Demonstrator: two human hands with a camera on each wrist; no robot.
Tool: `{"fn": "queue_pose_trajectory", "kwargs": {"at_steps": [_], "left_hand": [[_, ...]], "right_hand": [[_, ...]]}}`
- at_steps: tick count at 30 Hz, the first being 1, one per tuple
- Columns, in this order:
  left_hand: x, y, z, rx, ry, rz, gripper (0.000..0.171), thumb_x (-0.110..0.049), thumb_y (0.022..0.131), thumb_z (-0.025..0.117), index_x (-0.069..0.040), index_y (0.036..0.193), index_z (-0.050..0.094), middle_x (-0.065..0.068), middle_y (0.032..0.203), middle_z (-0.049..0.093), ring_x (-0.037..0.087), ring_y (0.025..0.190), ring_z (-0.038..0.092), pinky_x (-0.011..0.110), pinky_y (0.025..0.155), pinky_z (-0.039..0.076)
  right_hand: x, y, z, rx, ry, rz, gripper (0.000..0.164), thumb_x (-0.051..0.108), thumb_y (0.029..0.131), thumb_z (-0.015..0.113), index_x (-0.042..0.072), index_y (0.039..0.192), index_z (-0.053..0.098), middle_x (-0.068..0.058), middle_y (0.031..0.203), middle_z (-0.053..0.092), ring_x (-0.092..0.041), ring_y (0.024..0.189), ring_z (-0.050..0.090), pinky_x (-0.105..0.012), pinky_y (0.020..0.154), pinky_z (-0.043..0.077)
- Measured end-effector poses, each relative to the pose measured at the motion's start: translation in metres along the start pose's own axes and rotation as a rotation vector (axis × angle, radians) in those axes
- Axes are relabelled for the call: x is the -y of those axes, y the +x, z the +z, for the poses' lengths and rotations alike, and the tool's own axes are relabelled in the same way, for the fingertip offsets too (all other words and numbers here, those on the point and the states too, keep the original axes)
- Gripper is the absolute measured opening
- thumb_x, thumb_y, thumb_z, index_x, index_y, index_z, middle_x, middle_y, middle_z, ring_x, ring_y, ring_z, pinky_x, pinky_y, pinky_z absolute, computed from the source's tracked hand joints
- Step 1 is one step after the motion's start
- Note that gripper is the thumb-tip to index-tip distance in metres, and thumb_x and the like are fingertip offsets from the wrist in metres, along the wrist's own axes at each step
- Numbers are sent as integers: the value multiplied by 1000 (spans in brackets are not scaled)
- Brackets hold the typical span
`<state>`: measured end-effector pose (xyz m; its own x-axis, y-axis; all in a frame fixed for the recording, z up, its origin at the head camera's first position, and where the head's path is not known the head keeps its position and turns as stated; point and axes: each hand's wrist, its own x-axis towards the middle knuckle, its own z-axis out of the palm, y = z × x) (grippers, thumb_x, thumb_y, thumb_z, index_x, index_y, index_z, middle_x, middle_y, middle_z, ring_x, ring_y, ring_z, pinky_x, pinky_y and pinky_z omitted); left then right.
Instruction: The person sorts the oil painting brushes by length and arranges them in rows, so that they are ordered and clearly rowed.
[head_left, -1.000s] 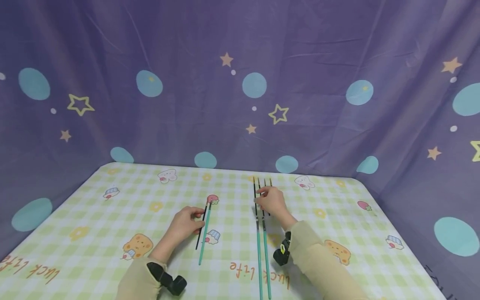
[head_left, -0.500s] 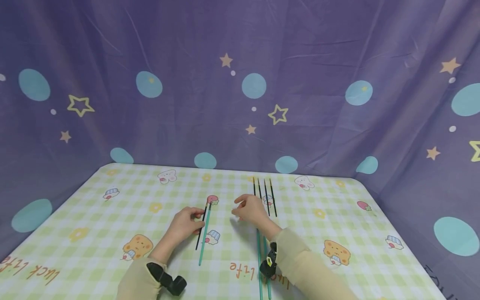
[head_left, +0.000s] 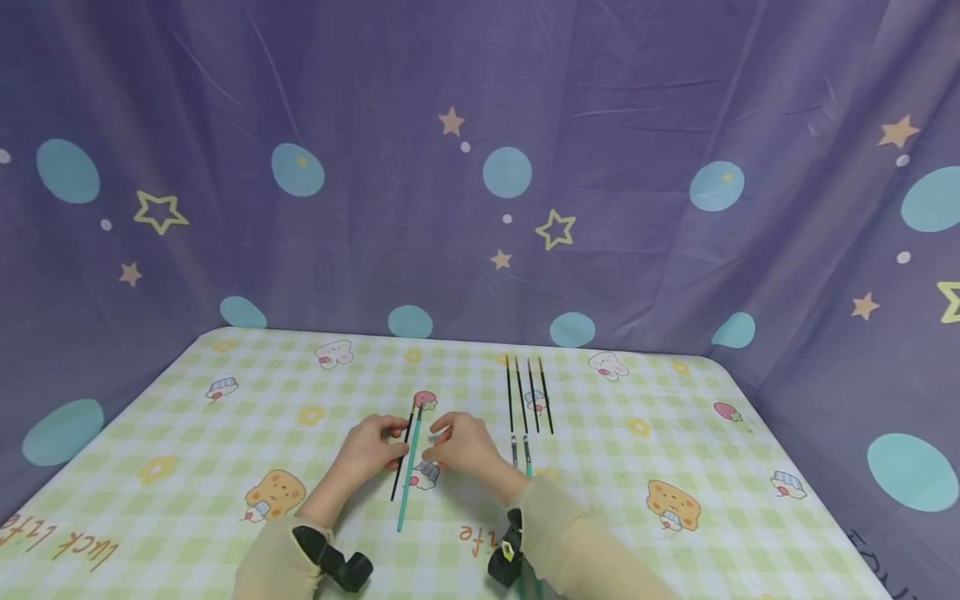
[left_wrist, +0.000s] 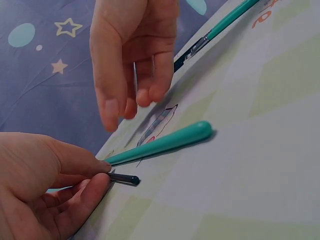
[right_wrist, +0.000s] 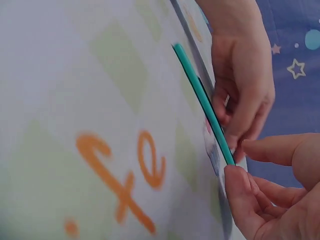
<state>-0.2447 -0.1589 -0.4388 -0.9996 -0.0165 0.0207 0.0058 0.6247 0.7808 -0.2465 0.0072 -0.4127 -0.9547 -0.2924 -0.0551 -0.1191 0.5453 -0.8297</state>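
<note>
On the cloth lie a thin black paintbrush (head_left: 397, 482) and, just to its right, a green-handled paintbrush (head_left: 406, 497). My left hand (head_left: 367, 452) pinches the black paintbrush between thumb and fingers, as the left wrist view also shows with the handle end (left_wrist: 125, 178) sticking out. To the right of the green-handled brush is my right hand (head_left: 467, 447), its thumb and forefinger spread apart. In the right wrist view these fingertips are close beside the green handle (right_wrist: 200, 97); whether they touch it I cannot tell.
Several thin black paintbrushes (head_left: 533, 407) lie in a row at the back right. Two more green-handled brushes (head_left: 528, 462) lie nearer, partly under my right forearm. A checked tablecloth (head_left: 300, 379) covers the table, and a purple curtain (head_left: 375, 242) hangs behind it.
My right hand has moved left and nearer from the row of black brushes to beside the green-handled brush. The left hand has stayed in place.
</note>
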Motion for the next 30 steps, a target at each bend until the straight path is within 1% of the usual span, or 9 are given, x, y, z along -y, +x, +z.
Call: {"fn": "queue_pose_trajectory", "kwargs": {"at_steps": [5,9,13,17,20,25,30], "left_hand": [[-1,-1,-1,6,0,4,39,-7,77,66,1,114,60,11,96,55,9,55,54,22,49,50],[-1,-1,-1,5,8,8,39,-8,77,66,0,114,61,11,97,56,9,58,54,22,50,50],[-1,0,-2,-1,29,17,39,-9,76,67,0,114,61,10,97,58,9,59,54,22,51,48],[-1,0,-2,7,15,16,39,-8,76,66,0,114,61,11,97,57,9,57,54,23,51,49],[-1,0,-1,15,-9,14,39,-7,77,65,1,115,60,12,97,56,9,58,55,23,50,51],[0,0,-1,13,-11,-1,39,-6,76,65,1,114,61,12,98,56,10,62,56,23,52,52],[0,0,-1,15,-12,-9,39,-6,77,65,1,115,60,12,99,56,10,64,56,23,52,52]], "right_hand": [[2,-2,14,-11,-9,-5,41,14,71,76,2,107,60,3,70,58,-9,47,57,-20,47,45],[6,-4,24,-48,-45,12,47,17,69,78,3,110,58,4,68,56,-8,47,53,-20,47,43],[10,-6,30,-89,-74,37,53,19,68,79,2,112,56,5,64,54,-8,45,51,-20,45,42],[10,-8,33,-115,-93,37,56,19,67,80,1,114,54,4,61,54,-8,42,52,-21,43,41],[11,-8,34,-132,-130,44,55,19,66,80,1,112,55,5,60,54,-8,44,50,-21,44,40],[13,-8,34,-141,-181,63,52,17,65,80,1,109,59,6,60,56,-7,51,50,-21,49,44],[15,-8,33,-137,-188,62,47,14,67,78,0,108,59,5,59,57,-7,47,52,-21,51,46]]}}
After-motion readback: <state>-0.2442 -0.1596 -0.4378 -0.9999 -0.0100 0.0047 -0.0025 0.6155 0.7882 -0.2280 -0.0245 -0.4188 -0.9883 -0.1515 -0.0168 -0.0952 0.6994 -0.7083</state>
